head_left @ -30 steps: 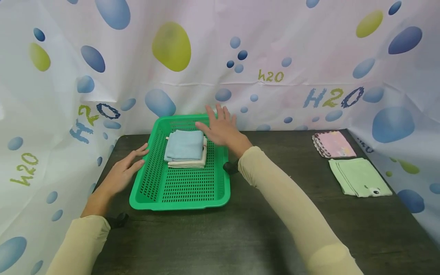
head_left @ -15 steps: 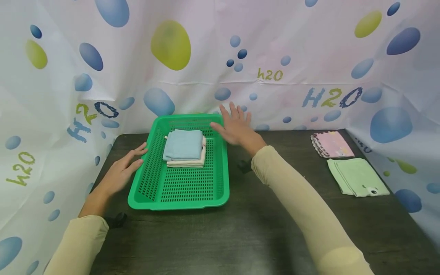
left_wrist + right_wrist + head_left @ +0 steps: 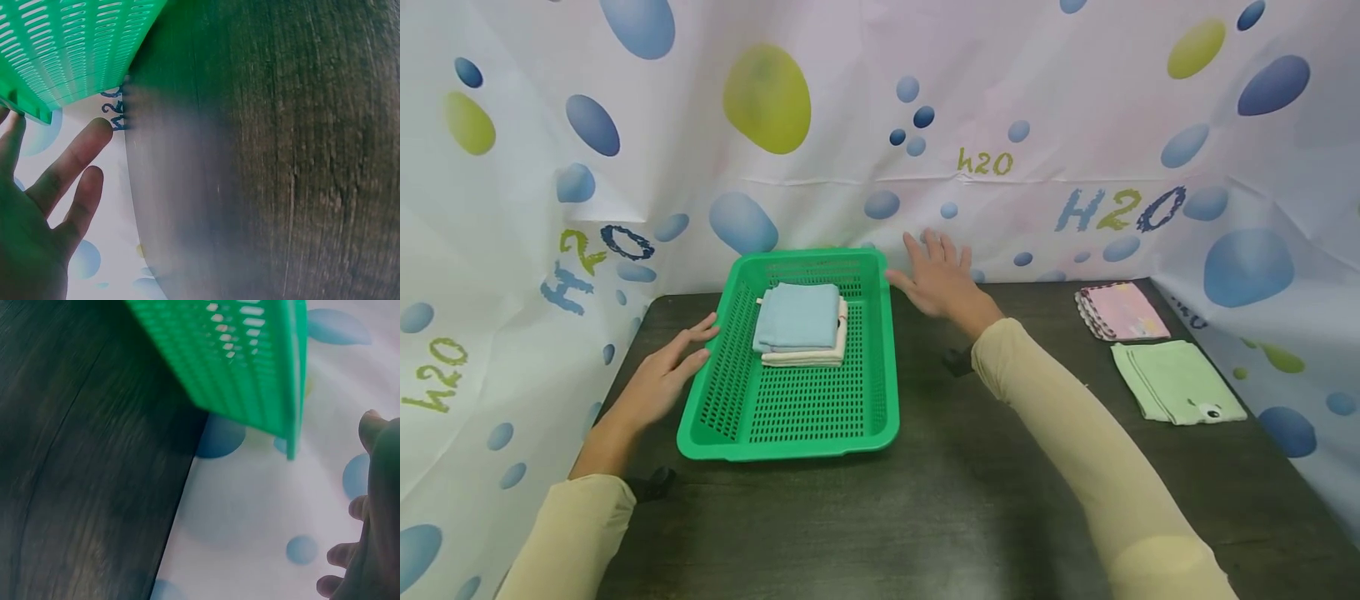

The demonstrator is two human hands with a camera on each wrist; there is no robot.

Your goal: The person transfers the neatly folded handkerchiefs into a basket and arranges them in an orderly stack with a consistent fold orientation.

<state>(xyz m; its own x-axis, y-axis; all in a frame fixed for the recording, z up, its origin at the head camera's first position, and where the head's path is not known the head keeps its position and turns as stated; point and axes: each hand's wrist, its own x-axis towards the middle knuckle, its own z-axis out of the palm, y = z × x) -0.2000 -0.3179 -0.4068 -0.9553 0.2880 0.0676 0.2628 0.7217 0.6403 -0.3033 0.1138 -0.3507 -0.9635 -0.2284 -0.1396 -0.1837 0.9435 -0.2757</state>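
A green slotted basket (image 3: pixel 790 452) stands on the dark table, holding a small folded stack. On top lies a light blue folded cloth (image 3: pixel 797 315); under it is a cream one (image 3: pixel 803 359). My left hand (image 3: pixel 658 379) is at the basket's left side, fingertips at the rim, fingers extended. In the left wrist view at least one finger of that hand (image 3: pixel 40 215) reaches the rim. My right hand (image 3: pixel 942 282), fingers spread, hovers just right of the basket's far right corner, holding nothing. The right wrist view shows a gap between this hand (image 3: pixel 375 531) and the basket wall (image 3: pixel 244 375).
At the right end of the table lie a pink folded cloth (image 3: pixel 1126 312) with a checkered edge and a light green folded cloth (image 3: pixel 1178 382) with an eye print. A white spotted curtain (image 3: pixel 850 125) encloses the table's back and sides.
My right hand has moved right, from over the basket's far right rim to outside it. The left hand stays at the left rim. The cloths and basket keep their places.
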